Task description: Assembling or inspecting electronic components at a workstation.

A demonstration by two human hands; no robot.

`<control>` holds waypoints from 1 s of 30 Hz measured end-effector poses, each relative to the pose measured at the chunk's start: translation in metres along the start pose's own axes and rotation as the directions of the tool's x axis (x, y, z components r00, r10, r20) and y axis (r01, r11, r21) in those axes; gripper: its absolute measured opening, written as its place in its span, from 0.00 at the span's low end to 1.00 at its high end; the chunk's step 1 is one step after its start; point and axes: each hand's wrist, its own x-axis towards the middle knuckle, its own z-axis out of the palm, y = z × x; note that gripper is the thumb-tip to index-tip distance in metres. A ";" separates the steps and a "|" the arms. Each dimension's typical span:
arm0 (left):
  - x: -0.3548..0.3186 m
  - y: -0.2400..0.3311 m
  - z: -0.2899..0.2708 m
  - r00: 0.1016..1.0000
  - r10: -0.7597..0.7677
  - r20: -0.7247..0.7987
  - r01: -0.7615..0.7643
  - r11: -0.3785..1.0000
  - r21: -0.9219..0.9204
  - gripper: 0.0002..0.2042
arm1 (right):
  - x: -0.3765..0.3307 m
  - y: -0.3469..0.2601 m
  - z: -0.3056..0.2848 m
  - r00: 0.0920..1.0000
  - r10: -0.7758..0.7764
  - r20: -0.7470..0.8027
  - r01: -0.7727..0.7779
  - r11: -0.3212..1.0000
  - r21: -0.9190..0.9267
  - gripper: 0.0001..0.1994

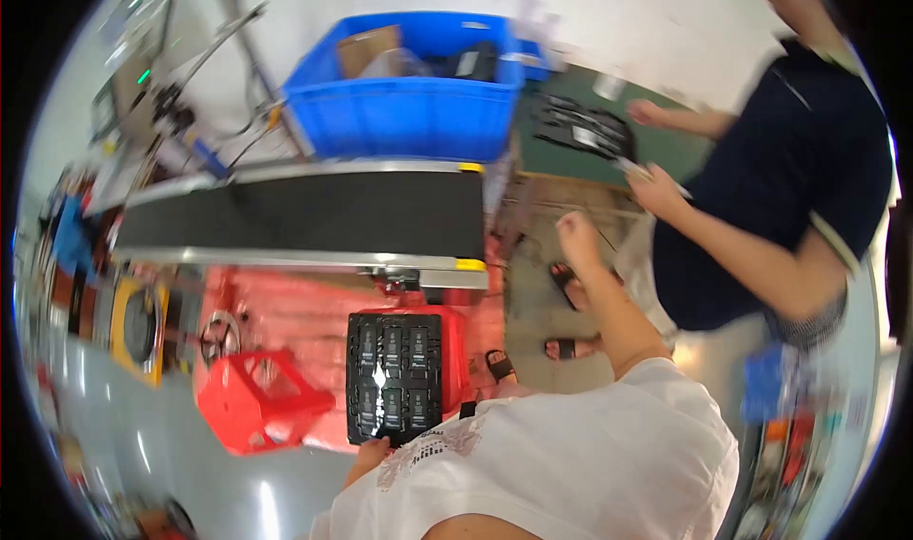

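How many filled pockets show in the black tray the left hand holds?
6: two rows of three in the black tray, held at its near edge by the left hand. None look hidden.

Blue crate (409, 112) rests beside black conveyor belt (304, 212)

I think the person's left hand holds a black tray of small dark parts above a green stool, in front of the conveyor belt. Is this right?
Not quite. In the head view the left hand grips the black tray in front of the conveyor belt, but the stool under it is red, not green.
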 end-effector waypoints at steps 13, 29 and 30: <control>-0.048 0.078 0.212 0.859 -0.489 -0.156 0.472 0.872 -0.132 0.18 | 0.305 0.107 0.135 0.962 0.263 0.069 -0.140 0.696 -0.705 0.29; -0.017 0.104 0.167 0.720 -0.647 -0.251 0.566 0.757 -0.328 0.23 | 0.172 0.082 0.077 0.995 0.049 -0.090 -0.093 0.801 -0.592 0.24; -0.013 0.106 0.159 0.721 -0.642 -0.259 0.559 0.761 -0.329 0.23 | 0.170 0.078 0.075 0.981 0.182 -0.073 -0.187 0.755 -0.628 0.23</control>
